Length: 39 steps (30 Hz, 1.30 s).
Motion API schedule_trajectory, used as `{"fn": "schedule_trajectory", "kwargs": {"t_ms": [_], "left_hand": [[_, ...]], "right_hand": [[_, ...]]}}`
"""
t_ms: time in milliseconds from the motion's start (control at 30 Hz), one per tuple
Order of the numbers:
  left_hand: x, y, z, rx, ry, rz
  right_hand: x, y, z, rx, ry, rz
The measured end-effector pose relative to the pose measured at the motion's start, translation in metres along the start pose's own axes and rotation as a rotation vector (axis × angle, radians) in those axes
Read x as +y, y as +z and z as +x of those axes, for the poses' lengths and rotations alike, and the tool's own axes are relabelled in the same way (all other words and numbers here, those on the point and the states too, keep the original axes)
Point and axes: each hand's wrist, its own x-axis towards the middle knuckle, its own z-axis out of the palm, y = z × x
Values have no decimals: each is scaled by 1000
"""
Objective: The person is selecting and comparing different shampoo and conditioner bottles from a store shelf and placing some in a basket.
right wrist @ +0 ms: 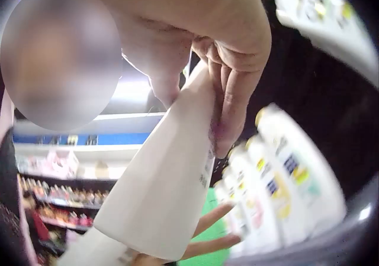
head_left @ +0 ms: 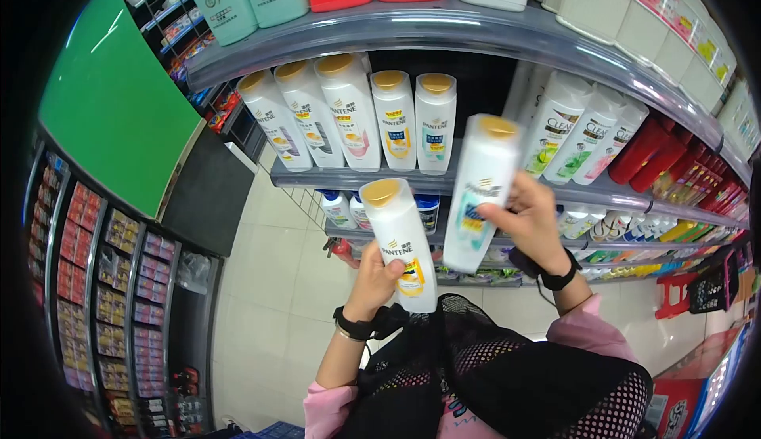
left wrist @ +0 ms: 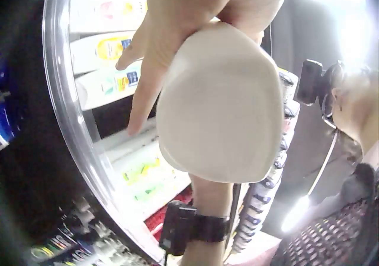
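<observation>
Left hand (head_left: 371, 279) has its fingers wrapped round a white plastic gold-capped bottle with a yellow label (head_left: 399, 237), held upright in front of the grey metal shelf (head_left: 317, 177). Right hand (head_left: 533, 221) grips a similar white bottle with a teal label (head_left: 482, 185), just beside it and slightly higher.

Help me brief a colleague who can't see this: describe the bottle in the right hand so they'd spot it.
Find the grey shelf carrying a row of gold-capped white bottles. In front of it, the right hand holds up the teal-label bottle. It is tilted and higher than the yellow-label bottle in the left hand.
</observation>
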Motion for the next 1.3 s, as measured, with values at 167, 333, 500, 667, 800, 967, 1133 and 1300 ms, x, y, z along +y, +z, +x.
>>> {"fn": "schedule_trajectory", "kwargs": {"t_ms": [167, 333, 500, 667, 800, 967, 1133, 1300], "left_hand": [[-8, 10, 4, -130, -174, -36], [-8, 15, 1, -92, -178, -69], [-5, 11, -2, -62, -244, -11], [-4, 11, -3, -96, -210, 186], [-8, 6, -9, -49, -168, 282], [-12, -6, -8, 77, -112, 416], [1, -8, -10, 114, -85, 441], [4, -16, -22, 124, -140, 373]], "right_hand": [[30, 26, -6, -71, 194, 12], [31, 29, -6, -87, 77, -225], [29, 24, -7, -16, -161, -589], [10, 31, 1, -184, -142, -356], [5, 36, 7, -329, 2, -267], [-8, 23, 5, -266, 22, -199], [-21, -5, 21, 62, 11, -141], [-12, -15, 53, 282, -133, -491]]}}
